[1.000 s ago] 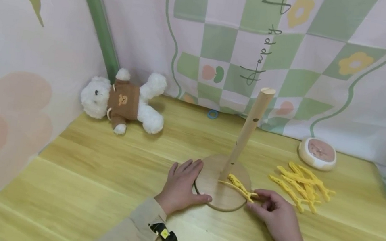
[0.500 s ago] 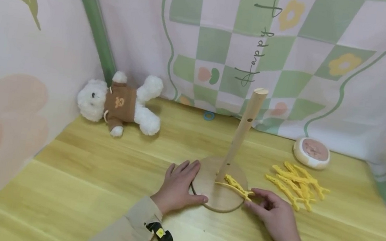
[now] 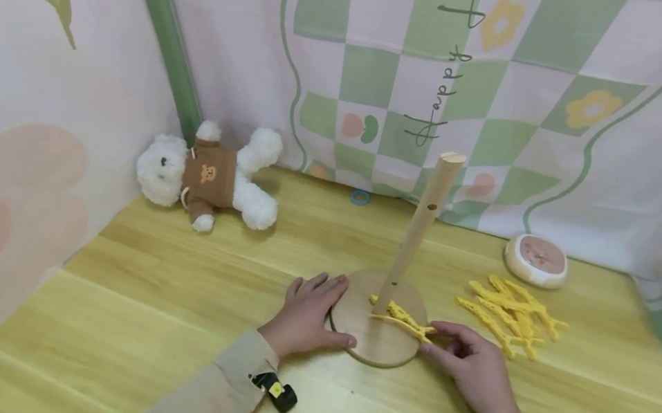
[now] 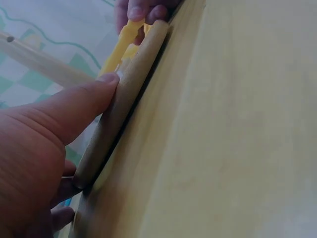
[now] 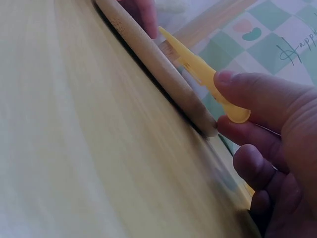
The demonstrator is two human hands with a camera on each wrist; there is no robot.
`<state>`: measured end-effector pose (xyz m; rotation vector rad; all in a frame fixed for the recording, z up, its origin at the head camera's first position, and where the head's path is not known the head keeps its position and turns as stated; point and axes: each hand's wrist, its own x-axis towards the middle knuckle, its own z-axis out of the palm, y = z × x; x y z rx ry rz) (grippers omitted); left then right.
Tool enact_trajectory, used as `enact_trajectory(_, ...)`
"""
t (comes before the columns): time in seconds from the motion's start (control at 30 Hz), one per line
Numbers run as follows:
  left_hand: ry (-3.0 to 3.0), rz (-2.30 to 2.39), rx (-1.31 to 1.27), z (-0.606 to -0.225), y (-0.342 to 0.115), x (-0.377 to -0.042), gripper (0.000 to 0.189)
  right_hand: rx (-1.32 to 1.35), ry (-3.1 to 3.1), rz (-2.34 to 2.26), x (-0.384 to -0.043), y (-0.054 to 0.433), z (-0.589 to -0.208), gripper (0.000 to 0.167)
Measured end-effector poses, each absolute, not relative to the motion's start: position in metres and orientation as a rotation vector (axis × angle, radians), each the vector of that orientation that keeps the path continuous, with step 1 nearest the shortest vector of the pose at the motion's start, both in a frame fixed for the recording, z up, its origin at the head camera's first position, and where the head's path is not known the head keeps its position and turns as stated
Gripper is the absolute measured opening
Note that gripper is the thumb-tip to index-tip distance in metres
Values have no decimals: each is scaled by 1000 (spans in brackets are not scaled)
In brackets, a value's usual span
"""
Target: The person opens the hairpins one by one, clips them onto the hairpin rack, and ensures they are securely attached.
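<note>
A round wooden base (image 3: 352, 328) with an upright wooden post (image 3: 420, 222) stands on the table. My left hand (image 3: 309, 321) rests against the base's left side, fingers extended and spread, with the thumb on the near rim. My right hand (image 3: 476, 368) pinches a yellow forked, branch-like piece (image 3: 412, 325) between thumb and index finger at its right end. The piece lies low over the base; its left end reaches the foot of the post and a bit of yellow shows beyond it. In the right wrist view the yellow piece (image 5: 198, 68) tapers toward the post, near the base's rim (image 5: 168, 79).
Several similar yellow pieces (image 3: 511, 314) lie in a loose pile right of the base. Behind them is a white and pink rounded device (image 3: 537, 260). A white plush toy in a brown top (image 3: 210, 173) lies at back left. A blue ring (image 3: 360, 197) sits near the curtain.
The yellow piece has shifted slightly at the post, and more yellow now shows on the post's left side. Both hands keep about the same place; the head view shifts slightly.
</note>
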<state>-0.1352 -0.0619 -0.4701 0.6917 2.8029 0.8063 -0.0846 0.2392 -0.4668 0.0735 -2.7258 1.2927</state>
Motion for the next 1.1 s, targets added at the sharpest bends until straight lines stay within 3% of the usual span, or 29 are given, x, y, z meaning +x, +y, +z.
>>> enact_trajectory(0.83, 2829, 794, 732, -473, -65, -136, 106, 54, -2693, 1287, -83, 235, -464, 38)
enact_trajectory(1.1, 2830, 791, 729, -474, -65, -136, 106, 171, -2628, 1383, -80, 242, -467, 37)
